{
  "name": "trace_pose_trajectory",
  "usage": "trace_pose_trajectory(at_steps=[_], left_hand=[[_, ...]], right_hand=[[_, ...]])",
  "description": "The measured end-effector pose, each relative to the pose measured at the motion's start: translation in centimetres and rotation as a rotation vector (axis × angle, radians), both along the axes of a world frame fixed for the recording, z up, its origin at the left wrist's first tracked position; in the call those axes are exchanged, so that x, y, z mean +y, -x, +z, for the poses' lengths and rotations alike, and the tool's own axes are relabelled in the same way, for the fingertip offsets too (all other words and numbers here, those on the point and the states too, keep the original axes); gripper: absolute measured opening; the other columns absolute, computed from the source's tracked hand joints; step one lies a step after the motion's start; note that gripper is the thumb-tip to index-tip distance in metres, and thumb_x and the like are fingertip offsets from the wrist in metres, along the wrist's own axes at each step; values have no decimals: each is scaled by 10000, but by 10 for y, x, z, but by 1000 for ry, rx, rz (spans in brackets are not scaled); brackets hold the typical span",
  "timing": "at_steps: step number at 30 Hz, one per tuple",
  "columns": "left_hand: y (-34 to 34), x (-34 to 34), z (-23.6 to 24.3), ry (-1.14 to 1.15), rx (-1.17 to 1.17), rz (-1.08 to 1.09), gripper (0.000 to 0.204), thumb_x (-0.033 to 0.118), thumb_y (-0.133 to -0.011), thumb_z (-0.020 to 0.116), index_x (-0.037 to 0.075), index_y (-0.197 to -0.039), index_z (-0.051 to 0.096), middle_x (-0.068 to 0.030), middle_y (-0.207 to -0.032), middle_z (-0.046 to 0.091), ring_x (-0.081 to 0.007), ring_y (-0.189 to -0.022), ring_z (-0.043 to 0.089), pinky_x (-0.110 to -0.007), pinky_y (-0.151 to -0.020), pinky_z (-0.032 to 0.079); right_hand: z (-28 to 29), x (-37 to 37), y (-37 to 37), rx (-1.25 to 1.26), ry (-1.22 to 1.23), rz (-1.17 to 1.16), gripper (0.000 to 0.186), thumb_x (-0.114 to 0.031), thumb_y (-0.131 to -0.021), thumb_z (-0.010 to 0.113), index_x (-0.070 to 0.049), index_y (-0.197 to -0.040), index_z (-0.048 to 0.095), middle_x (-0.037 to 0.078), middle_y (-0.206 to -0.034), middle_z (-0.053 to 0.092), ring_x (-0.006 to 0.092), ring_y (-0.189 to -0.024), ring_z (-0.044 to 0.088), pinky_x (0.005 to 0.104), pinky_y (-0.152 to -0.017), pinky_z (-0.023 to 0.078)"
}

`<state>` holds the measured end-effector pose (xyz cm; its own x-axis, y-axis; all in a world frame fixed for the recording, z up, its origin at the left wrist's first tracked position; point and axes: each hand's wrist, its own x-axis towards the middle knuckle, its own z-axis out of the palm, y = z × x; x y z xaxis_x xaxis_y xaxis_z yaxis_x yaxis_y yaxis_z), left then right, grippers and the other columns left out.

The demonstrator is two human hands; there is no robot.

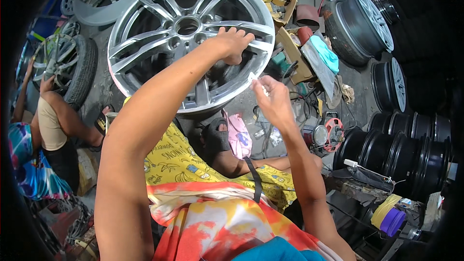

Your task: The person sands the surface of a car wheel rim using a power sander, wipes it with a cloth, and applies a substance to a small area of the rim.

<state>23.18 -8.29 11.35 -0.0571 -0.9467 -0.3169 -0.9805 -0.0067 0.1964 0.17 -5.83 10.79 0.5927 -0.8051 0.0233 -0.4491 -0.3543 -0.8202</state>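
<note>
A large silver alloy wheel rim (187, 26) with paired spokes lies tilted in front of my knees. My left hand (235, 44) rests over its right-hand spokes, palm down, fingers apart and holding nothing. Beside the rim's lower right lip, my right hand (273, 100) is closed, pinching a small white piece (253, 76) between thumb and fingers. The piece is at the lip; whether it touches the metal, I cannot tell. More of something white shows inside the curled fingers, too hidden to name.
Cardboard boxes (290, 60) with tools and scraps stand right of the rim. Several black wheels (391, 157) are stacked at the right; a tyred wheel (345, 31) stands behind. At the left, another person's hand (47, 84) is on a wheel (58, 60). A pink cloth (238, 135) and cables lie below.
</note>
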Motion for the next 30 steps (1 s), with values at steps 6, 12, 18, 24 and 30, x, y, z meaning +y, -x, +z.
trace_pose_trajectory(at_steps=[6, 12, 18, 24, 30], left_hand=[[2, 3, 4, 13, -16, -1, 791, 95, -788, 666, 127, -1539, 422, -158, -1436, 547, -373, -1366, 507, -580, -1072, 413], [5, 3, 6, 5, -23, -4, 817, 34, -763, 640, 123, -1541, 406, -162, -1402, 547, -376, -1349, 508, -558, -1055, 419], [1, 2, 2, 8, -7, 1, 757, 132, -799, 685, 127, -1520, 452, -162, -1458, 552, -368, -1359, 520, -589, -1079, 411], [1, 4, 2, -8, -23, -7, 838, 37, -742, 642, 129, -1540, 402, -156, -1410, 544, -387, -1352, 507, -573, -1065, 422], [0, 2, -5, 70, -19, -31, 739, 136, -786, 650, 129, -1494, 438, -163, -1380, 570, -398, -1336, 513, -604, -1065, 413]], right_hand=[[2, 0, -1, -4, -27, -13, 331, -257, -1004, 654, 67, -944, 693, 285, -771, 645, 350, -690, 680, 438, -692, 507], [3, -2, 0, 1, -36, -66, 310, -242, -1005, 642, 53, -935, 702, 261, -785, 681, 328, -709, 686, 420, -716, 520], [-7, -9, 3, -27, -156, 17, 345, -275, -988, 663, 64, -934, 703, 241, -748, 660, 275, -670, 635, 406, -703, 510], [3, -3, -1, 121, -124, 135, 347, -283, -981, 666, 58, -942, 717, 290, -825, 687, 409, -786, 719, 445, -745, 534], [-6, -16, 18, -48, -129, -77, 351, -270, -1023, 626, 61, -950, 718, 174, -733, 712, 237, -676, 696, 399, -658, 517]])
